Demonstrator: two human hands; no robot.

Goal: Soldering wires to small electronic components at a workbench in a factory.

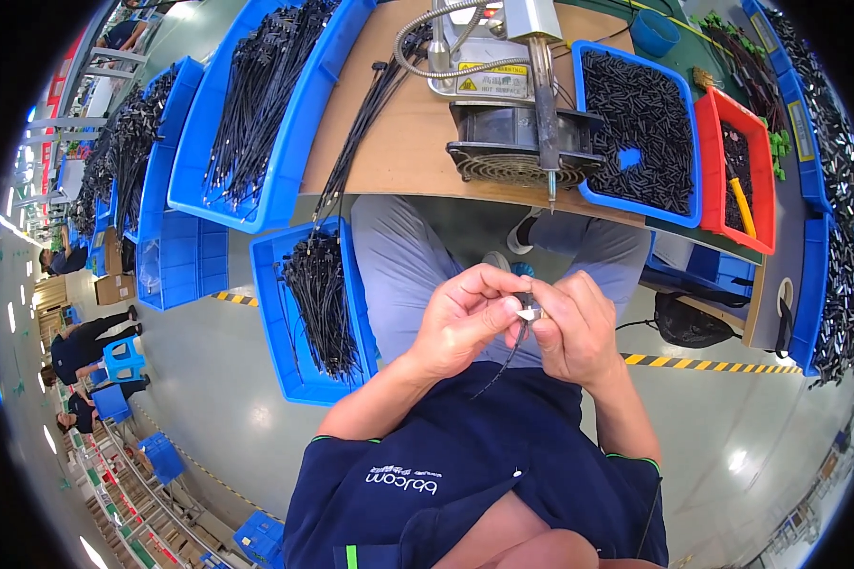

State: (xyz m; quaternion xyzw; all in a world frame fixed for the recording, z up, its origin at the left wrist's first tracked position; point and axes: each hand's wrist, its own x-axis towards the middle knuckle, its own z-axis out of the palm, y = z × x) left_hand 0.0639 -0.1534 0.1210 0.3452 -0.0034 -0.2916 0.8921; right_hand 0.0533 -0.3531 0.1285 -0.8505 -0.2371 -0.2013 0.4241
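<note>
Above my lap, both hands meet at a small piece with a pale, shiny part (529, 314). My left hand (463, 321) pinches it between thumb and fingers from one side. From the other side, my right hand (579, 327) has thumb and fingertips closed on the same piece. A thin black cable (506, 365) trails down from between the fingers toward my shirt. The fingertips cover much of the piece, so its exact kind is hidden.
A bench machine with a fan (522, 142) and a downward metal rod (547, 114) stands ahead. Blue bins of black cables (185, 180) (264, 327) lie left. At right are a blue tray of short black sleeves (697, 142) and a red bin (769, 190).
</note>
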